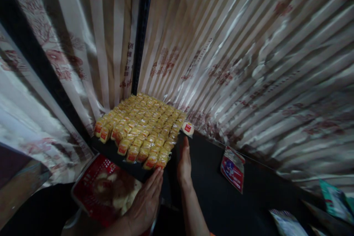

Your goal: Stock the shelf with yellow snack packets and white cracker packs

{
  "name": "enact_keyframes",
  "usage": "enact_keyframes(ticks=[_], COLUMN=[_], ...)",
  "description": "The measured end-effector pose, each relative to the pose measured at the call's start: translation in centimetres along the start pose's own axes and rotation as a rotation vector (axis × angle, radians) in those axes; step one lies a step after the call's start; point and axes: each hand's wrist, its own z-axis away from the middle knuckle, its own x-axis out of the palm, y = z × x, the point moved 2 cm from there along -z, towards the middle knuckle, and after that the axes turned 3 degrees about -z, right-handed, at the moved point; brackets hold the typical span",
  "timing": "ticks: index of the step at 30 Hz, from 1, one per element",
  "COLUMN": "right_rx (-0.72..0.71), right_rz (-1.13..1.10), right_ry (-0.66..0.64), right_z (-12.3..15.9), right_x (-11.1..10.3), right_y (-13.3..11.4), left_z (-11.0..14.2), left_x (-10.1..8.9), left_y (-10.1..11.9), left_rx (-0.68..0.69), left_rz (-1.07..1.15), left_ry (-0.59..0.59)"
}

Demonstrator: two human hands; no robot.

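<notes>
Rows of small yellow wrapped snack packets (146, 125) with red-orange labels stand packed together in a block on the black surface. My left hand (148, 201) has its fingers stretched out side by side, with the tips at the front corner packet. My right hand (184, 164) is held on edge, fingers straight, a little to the right of the block, with nothing visible in it. Just beyond its fingertips lies a single round white packet (188, 129) with a red label, apart from the rows.
Below the surface edge, a red plastic basket (85, 180) holds pale round items, partly behind my left arm. A red and blue pouch (232, 169) lies on the black table (204, 169). More packages, one green (336, 201), are at the right. Pleated printed sheeting (221, 44) hangs behind.
</notes>
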Motion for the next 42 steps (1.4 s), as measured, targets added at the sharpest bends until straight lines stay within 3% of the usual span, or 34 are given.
enact_keyframes(ticks=[5,9,14,19,29,34,38,42], right_rx=[0.067,0.048,0.144,0.129,0.137,0.122,0.035,0.059], right_rz=[-0.057,-0.134,-0.138,-0.178,-0.297,-0.269,-0.261,-0.255], right_ry=[-0.002,-0.010,0.033,-0.011,-0.039,-0.092,-0.049,0.011], right_z=[-4.1,-6.3,-8.5,-9.1,-8.5,-8.4,-9.6,-11.3], right_x=[0.8,2.1,3.7,4.2,5.0,5.1,4.5,4.8], right_y=[0.8,0.7,0.9,1.7,1.0,1.6,1.7,1.4], left_z=[0.1,0.0,-0.2,-0.2,-0.6,-0.6,-0.6,-0.4], left_x=[0.6,0.5,1.0,0.8,-0.3,0.3,1.1,1.7], left_y=[0.4,0.3,-0.2,-0.1,0.3,0.1,-0.5,-1.2], left_rx=[-0.030,-0.007,-0.037,-0.038,-0.036,-0.040,-0.042,-0.037], left_rz=[-0.022,-0.051,0.046,0.076,0.095,0.091,0.077,0.066], left_ry=[-0.050,-0.063,-0.075,-0.063,-0.044,-0.045,-0.044,-0.045])
